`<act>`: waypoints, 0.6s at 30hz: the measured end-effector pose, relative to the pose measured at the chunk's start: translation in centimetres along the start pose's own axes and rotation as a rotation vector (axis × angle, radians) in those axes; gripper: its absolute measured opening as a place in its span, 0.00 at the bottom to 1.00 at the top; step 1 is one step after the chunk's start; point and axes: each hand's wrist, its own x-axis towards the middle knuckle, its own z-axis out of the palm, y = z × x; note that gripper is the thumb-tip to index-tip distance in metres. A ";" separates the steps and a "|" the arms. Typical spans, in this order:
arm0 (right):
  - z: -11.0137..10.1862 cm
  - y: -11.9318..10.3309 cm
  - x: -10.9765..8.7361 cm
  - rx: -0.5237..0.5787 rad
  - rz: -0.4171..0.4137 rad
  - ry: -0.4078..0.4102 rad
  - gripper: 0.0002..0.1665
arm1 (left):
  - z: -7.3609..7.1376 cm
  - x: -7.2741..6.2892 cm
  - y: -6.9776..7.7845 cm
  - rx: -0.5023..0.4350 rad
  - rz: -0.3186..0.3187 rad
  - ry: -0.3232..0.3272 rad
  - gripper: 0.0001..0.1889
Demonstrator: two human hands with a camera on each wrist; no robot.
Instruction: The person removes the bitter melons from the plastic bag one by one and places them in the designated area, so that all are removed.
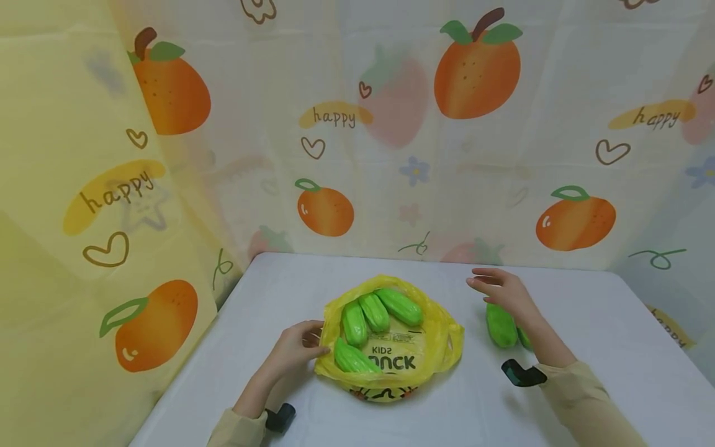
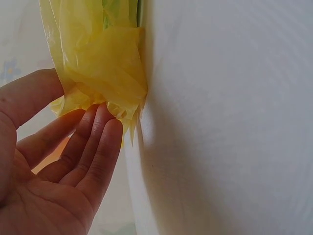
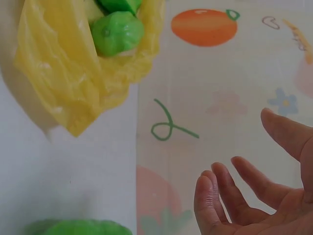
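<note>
A yellow plastic bag (image 1: 441, 357) lies on the table with its mouth spread wide. Inside it are several plump green toy vegetables (image 1: 399, 306), cucumber-like in shape, around printed lettering. My left hand (image 1: 296, 344) holds the bag's left rim between thumb and fingers; in the left wrist view the gathered yellow film meets the fingertips (image 2: 113, 128). To the right of the bag my right hand (image 1: 503, 290) hovers with nothing in it, fingers loosely bent and apart. Below that hand, two more green vegetables (image 1: 501, 326) lie on the table, one partly hidden by the forearm.
A white-covered table (image 1: 447, 416) carries everything. Behind it hangs a fruit-printed cloth (image 1: 402, 186), and a yellowish printed sheet (image 1: 50, 298) closes off the left side. Each wrist wears a dark camera strap (image 1: 523, 374).
</note>
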 end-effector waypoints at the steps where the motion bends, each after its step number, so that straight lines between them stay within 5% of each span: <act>1: 0.2 -0.1 0.2 0.003 0.000 -0.002 0.43 | 0.0 0.0 0.1 -0.002 0.000 -0.003 0.27; 18: 3.7 -1.1 2.3 0.046 -0.009 -0.063 0.37 | 0.0 0.1 -0.5 -0.024 -0.006 -0.003 0.27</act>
